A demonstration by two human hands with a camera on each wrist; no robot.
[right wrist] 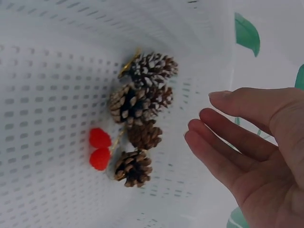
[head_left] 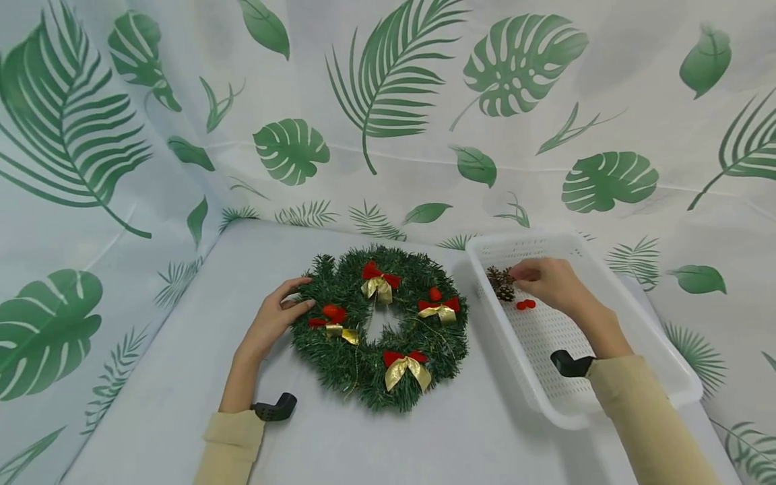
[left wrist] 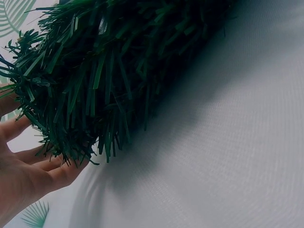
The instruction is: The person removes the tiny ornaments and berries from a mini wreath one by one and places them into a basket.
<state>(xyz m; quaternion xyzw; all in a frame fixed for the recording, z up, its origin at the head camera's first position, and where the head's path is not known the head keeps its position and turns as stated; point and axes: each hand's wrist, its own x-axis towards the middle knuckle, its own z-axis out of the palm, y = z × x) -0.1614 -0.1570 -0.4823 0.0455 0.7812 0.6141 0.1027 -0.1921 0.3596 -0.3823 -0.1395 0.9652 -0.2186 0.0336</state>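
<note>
A green wreath [head_left: 339, 364] with red-and-gold bows lies on the white table in the head view. My left hand [head_left: 274, 318] holds its left edge, thumb and fingers spread around the needles; the left wrist view shows the fingers partly hidden by the wreath [left wrist: 95, 85]. My right hand [head_left: 548, 286] is inside the white basket [head_left: 606, 283], close to pine cones [head_left: 500, 283]. In the right wrist view the hand [right wrist: 256, 142] has a gap between thumb and fingers, with nothing in it. Several pine cones [right wrist: 134, 168] lie beside two red berries [right wrist: 99, 158].
The basket's near rim [head_left: 572, 421] stands on the right of the table [head_left: 376, 444]. A white cloth with green leaf prints [head_left: 418, 155] hangs behind and on the left. Red berries [head_left: 333, 312] sit among the wreath's bows.
</note>
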